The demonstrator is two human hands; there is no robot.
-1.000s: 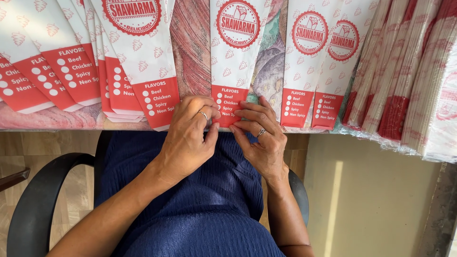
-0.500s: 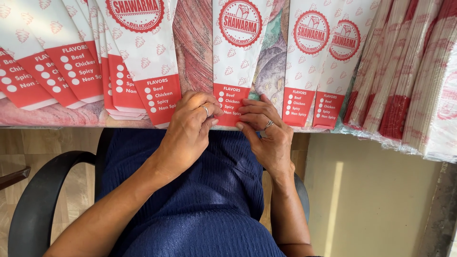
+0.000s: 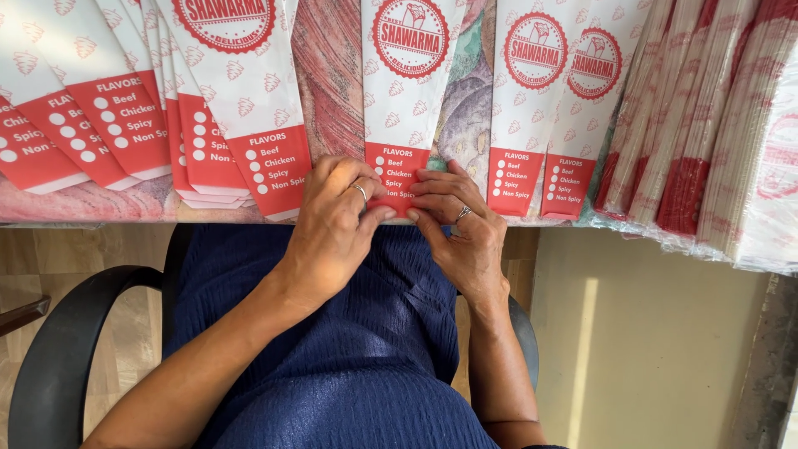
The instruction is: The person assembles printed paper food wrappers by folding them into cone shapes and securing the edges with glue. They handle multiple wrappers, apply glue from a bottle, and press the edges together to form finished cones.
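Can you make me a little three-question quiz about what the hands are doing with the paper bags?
1. True or false: both hands touch the same paper sleeve.
2. Which end of the middle sleeve do the left hand and right hand pinch? A) the white top B) the red bottom edge C) a side
3. Fill in: each hand wears a ____ on one finger.

Key:
1. True
2. B
3. ring; one shows on the left hand, one on the right
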